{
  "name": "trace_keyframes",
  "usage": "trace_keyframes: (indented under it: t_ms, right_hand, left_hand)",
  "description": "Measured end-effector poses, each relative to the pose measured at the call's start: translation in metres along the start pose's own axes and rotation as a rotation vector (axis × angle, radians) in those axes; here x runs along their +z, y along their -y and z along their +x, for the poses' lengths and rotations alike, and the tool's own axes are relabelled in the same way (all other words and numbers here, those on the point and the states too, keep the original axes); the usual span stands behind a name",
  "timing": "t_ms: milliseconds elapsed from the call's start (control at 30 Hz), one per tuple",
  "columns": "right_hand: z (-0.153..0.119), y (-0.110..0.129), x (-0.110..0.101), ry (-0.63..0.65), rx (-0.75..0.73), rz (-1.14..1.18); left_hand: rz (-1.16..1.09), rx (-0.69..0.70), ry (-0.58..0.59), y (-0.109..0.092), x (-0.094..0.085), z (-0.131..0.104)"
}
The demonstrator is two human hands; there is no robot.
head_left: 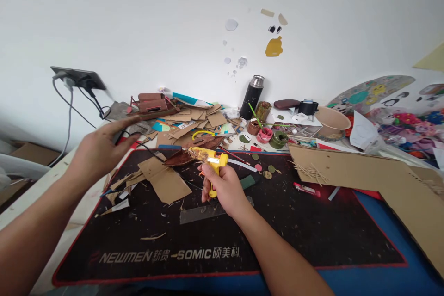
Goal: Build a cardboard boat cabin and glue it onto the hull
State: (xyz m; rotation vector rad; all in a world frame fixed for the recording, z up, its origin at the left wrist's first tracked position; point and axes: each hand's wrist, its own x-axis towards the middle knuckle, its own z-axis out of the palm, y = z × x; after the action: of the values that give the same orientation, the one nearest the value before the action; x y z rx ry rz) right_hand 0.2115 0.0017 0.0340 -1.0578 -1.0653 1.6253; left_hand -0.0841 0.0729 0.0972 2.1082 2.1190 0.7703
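Note:
My right hand (224, 185) grips the handle of a yellow hot glue gun (217, 163), its nozzle pointing left. A clear glue stick (243, 165) sticks out of the gun's rear. Just beyond the nozzle lies a brown boat-shaped piece (178, 157), partly hidden by the gun. My left hand (99, 151) is stretched over the mat's far left corner, index finger and thumb apart. A dark object (118, 137) shows in the gap between them; whether the hand touches it I cannot tell. Past the fingertips stands a reddish-brown cardboard model (151, 104).
Cardboard scraps (196, 122) pile up behind the black mat (277, 240). Paint jars (265, 135) and a black thermos (252, 97) stand at the back. A large cardboard sheet (350, 166) covers the right side. Cords hang from a wall socket (79, 78). A pink utility knife (307, 189) lies on the mat.

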Motion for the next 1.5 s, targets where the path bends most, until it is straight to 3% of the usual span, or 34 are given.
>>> trace_keyframes:
  t_ms: [133, 233, 400, 533, 633, 733, 933, 1067, 1233, 1500]
  right_hand:
    - [0.0, 0.001, -0.001, -0.049, -0.027, 0.029]
    - [0.0, 0.002, 0.0, -0.068, -0.054, 0.038]
    - [-0.002, 0.004, 0.001, -0.079, -0.1, 0.033]
    - [-0.003, 0.005, 0.002, -0.102, -0.116, 0.021]
    - [-0.003, 0.005, 0.002, -0.101, -0.122, 0.023]
    - [-0.001, 0.005, 0.002, -0.099, -0.127, 0.034]
    - [0.005, 0.004, 0.002, -0.139, -0.137, 0.082]
    - [0.008, 0.015, 0.005, -0.105, -0.128, 0.025]
    - [0.019, 0.032, 0.013, -0.082, -0.198, -0.127]
    - [0.029, 0.007, 0.007, -0.161, -0.229, -0.198]
  left_hand:
    - [-0.171, 0.412, 0.105, -0.012, 0.036, -0.006]
    - [-0.111, 0.587, 0.163, -0.025, 0.061, -0.006]
    - [-0.08, 0.62, 0.144, -0.049, 0.089, 0.001]
    - [-0.008, 0.578, 0.154, -0.057, 0.103, 0.004]
    - [0.003, 0.549, 0.133, -0.056, 0.1, 0.003]
    - [0.044, 0.573, 0.031, -0.051, 0.087, 0.004]
    - [0.23, 0.59, -0.083, -0.028, 0.065, 0.004]
    - [0.284, 0.569, -0.167, -0.013, 0.062, 0.003]
    - [0.288, 0.495, -0.195, -0.008, 0.055, 0.001]
    - [0.295, 0.467, -0.223, -0.005, 0.055, -0.004]
